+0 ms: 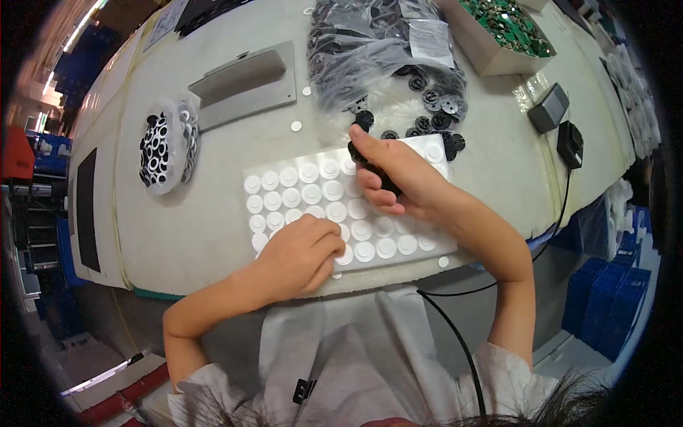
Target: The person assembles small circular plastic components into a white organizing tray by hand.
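Observation:
A white tray (420, 265) lies before me, filled with rows of round white discs (311, 193). My left hand (302, 252) rests over the tray's front part with its fingers curled down and closed. Its fingertips touch a white disc (344, 255), and whatever they pinch is hidden. Above the tray's back right part, my right hand (402, 171) is closed around several black round plastic parts (363, 119). One of them sticks out by the thumb tip; others show dark in the palm.
Behind the tray lies a clear plastic bag (341, 64) spilling black round parts (441, 121). A grey metal bracket (245, 82) and a bag of black-and-white rings (167, 149) lie left. Circuit boards fill a box (491, 60); a black adapter (570, 144) trails a cable.

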